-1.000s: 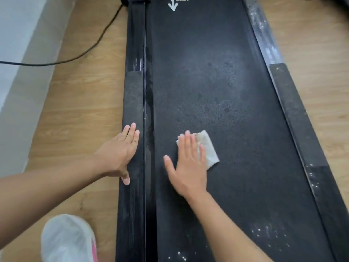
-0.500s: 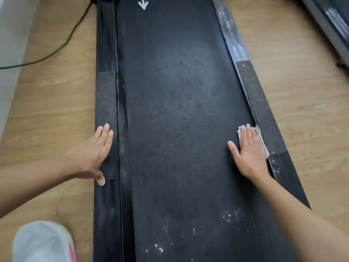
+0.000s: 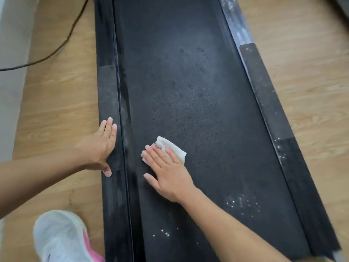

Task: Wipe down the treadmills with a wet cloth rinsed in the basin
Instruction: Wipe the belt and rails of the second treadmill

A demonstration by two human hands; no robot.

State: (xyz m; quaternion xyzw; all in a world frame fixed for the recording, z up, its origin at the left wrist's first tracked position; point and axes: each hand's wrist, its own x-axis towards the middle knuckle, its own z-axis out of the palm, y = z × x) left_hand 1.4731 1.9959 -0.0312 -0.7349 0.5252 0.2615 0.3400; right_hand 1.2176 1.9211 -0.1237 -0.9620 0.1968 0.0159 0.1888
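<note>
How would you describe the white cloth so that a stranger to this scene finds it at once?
Start at the long black treadmill belt in the middle of the view. On its left part, the right hand presses on a small folded white cloth. Apart from tiny white specks, it is the only white thing on the belt.

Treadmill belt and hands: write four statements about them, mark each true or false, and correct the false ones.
1. The right hand presses the white cloth flat on the belt. True.
2. The left hand grips a second cloth. False: it rests flat on the left side rail, holding nothing.
3. The cloth touches the right side rail. False: it lies apart from it, nearer the belt's left edge.
4. White specks lie on the belt nearer the person than the cloth. True.
</note>
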